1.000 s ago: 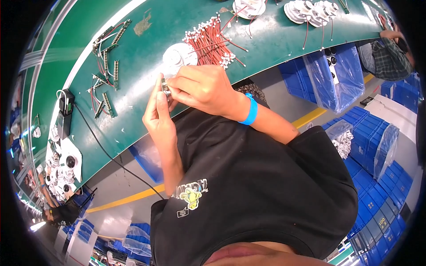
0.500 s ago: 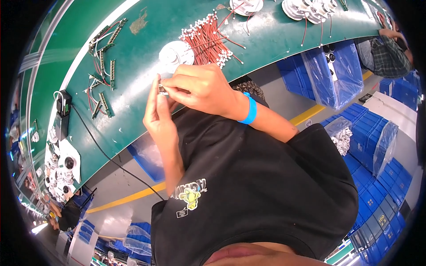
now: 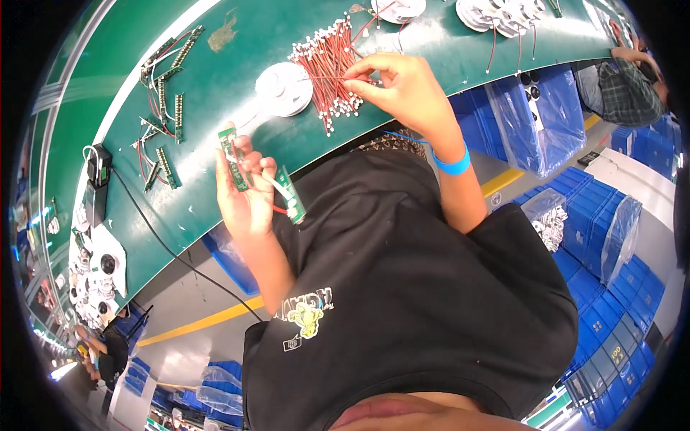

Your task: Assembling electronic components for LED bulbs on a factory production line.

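My left hand (image 3: 248, 194) grips narrow green circuit boards near the table's front edge. One circuit board (image 3: 232, 159) lies along the fingers, and a second circuit board (image 3: 290, 195) juts out beside the palm. Red and white wires run between them. Farther right, the thumb and forefinger of my right hand (image 3: 406, 93) pinch a thin red wire (image 3: 329, 77) at the side of a wire pile (image 3: 327, 54). The pile's many red wires have small white end connectors. Left of the pile rests a round white plastic part (image 3: 284, 90), partly touching the wires.
Wired strips of circuit boards (image 3: 162, 97) lie on the green table (image 3: 237, 79) at left. A black adapter (image 3: 99, 167) trails a cable near white camera-like parts (image 3: 100, 280). White housings (image 3: 496, 16) stand far right. Blue bins (image 3: 535, 122) and a person (image 3: 632, 90) are beyond the edge.
My hands have moved apart. The right went right to the wire pile and pinches a wire. The left turned and lowered slightly, so the green circuit boards now show.
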`<state>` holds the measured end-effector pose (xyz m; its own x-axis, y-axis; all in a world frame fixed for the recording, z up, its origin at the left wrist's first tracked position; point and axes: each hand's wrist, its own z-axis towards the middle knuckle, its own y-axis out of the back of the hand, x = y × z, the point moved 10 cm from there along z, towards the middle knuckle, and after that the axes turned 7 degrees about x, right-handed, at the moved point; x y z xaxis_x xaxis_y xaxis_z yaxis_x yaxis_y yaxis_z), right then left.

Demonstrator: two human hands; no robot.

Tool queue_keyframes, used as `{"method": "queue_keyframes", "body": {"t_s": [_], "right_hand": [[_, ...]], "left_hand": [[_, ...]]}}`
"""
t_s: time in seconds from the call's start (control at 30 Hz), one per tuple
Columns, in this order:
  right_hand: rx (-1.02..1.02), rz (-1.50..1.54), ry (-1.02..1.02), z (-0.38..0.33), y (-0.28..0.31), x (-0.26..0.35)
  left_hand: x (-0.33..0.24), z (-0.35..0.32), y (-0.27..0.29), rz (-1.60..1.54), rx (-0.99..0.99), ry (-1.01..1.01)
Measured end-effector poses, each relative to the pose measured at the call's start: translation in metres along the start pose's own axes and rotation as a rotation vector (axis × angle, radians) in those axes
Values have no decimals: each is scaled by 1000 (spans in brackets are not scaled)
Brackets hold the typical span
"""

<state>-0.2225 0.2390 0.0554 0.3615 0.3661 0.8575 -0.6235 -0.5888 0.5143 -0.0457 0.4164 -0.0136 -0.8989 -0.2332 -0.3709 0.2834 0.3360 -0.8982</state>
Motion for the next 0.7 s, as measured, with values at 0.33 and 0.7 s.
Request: {"method": "queue_keyframes", "body": {"t_s": [0.33,0.7], "right_hand": [[-214,740,-6,3,0,-10],[-270,850,114,-7,-20,13]], "left_hand": [[23,2,-33,-703,181,215],[24,0,-29,-286,105,140]]}}
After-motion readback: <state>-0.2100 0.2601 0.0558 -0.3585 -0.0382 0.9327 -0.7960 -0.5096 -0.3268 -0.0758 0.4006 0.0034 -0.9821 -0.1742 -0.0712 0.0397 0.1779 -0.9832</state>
